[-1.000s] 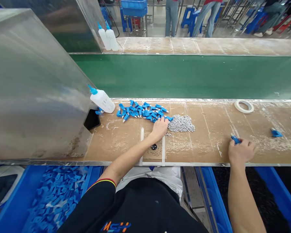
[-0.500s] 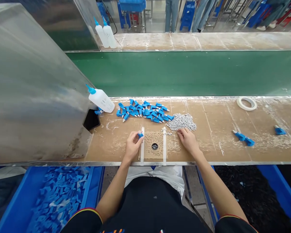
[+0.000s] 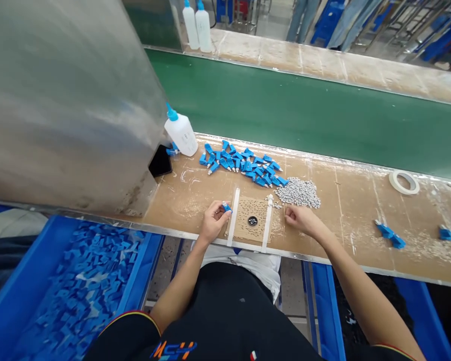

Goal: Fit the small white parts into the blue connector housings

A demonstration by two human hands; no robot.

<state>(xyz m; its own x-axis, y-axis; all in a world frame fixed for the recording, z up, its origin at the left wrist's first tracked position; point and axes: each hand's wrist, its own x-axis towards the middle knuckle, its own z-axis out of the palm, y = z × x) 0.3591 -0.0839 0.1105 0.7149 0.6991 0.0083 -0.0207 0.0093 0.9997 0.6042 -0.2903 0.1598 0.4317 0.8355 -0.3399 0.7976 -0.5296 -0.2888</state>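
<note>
My left hand (image 3: 213, 220) pinches a small blue piece (image 3: 226, 207) at the left edge of a cardboard square (image 3: 244, 231) held down by two white tape strips. A small round black dish (image 3: 252, 221) sits on that square. To the right of the square, my right hand (image 3: 299, 218) is closed, fingertips pressed together; what they hold, if anything, is too small to name. Just beyond it lies a pile of small grey-white pieces (image 3: 299, 192). A heap of blue pieces (image 3: 244, 164) with pale tips lies behind the square.
A white bottle (image 3: 182, 134) and a dark phone (image 3: 160, 161) stand by the metal panel (image 3: 78, 110). Tape roll (image 3: 404, 182) at right, loose blue parts (image 3: 390, 234) nearer. Green belt (image 3: 285, 108) behind; blue bin (image 3: 135, 273) below left.
The view has tilted and shifted. My right hand has drawn back a little from the grey-white pile, its fingers curled in more. My left hand still holds the blue piece.
</note>
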